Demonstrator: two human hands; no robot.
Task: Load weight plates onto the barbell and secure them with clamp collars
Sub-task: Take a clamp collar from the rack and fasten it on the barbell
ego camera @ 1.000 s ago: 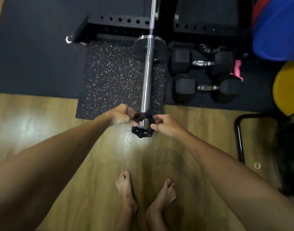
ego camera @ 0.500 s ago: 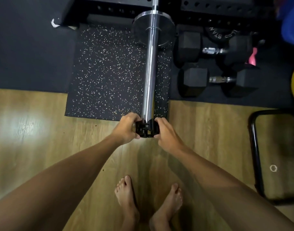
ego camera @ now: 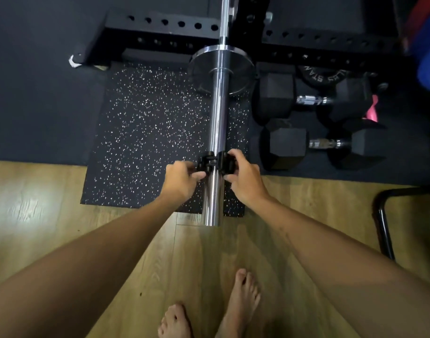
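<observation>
The chrome barbell sleeve (ego camera: 217,123) runs from the rack toward me, its free end over the wood floor. A small dark weight plate (ego camera: 201,74) sits far up the sleeve against the collar stop. A black clamp collar (ego camera: 215,162) rings the sleeve about a third of the way up from its end. My left hand (ego camera: 181,180) pinches the collar's left side. My right hand (ego camera: 243,176) wraps its right side, fingers curled over the top.
A black speckled rubber mat (ego camera: 148,132) lies under the sleeve. Two black hex dumbbells (ego camera: 314,145) rest to the right, with a flat plate (ego camera: 321,75) behind them. The perforated rack base (ego camera: 160,28) crosses the top. A black tube frame (ego camera: 383,223) stands at right. My bare feet (ego camera: 243,303) are below.
The collar has slid from the sleeve's tip up along the sleeve toward the plate, both hands travelling with it. A bare stretch of sleeve now shows below the collar.
</observation>
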